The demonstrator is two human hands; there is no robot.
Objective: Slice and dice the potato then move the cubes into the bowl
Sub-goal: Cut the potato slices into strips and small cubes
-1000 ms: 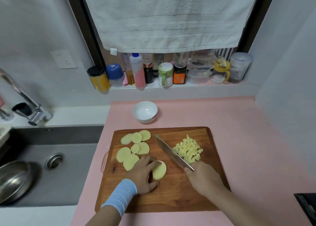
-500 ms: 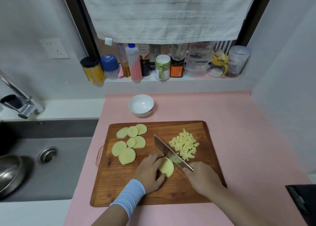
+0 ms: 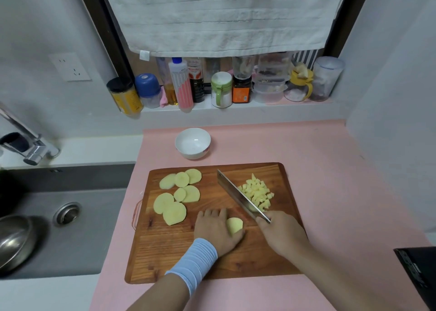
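Observation:
On the wooden cutting board (image 3: 188, 256) my left hand (image 3: 215, 231) holds a round potato slice (image 3: 234, 224) down between fingers and thumb. My right hand (image 3: 282, 234) grips the handle of a cleaver (image 3: 238, 196), whose blade runs up and left, just right of that slice. A pile of potato cubes (image 3: 258, 194) lies right of the blade. Several flat potato slices (image 3: 175, 196) lie on the board's left half. The empty white bowl (image 3: 193, 143) stands on the pink mat beyond the board.
A grey sink (image 3: 59, 218) with a steel bowl (image 3: 14, 240) lies to the left, the tap (image 3: 26, 143) above it. Bottles and jars (image 3: 221, 84) line the windowsill under a hanging towel. A dark object (image 3: 417, 273) sits at the right edge.
My left hand has brought the single slice to the right, toward the cleaver, and now holds it beside the blade. The cleaver has stayed close to the cube pile.

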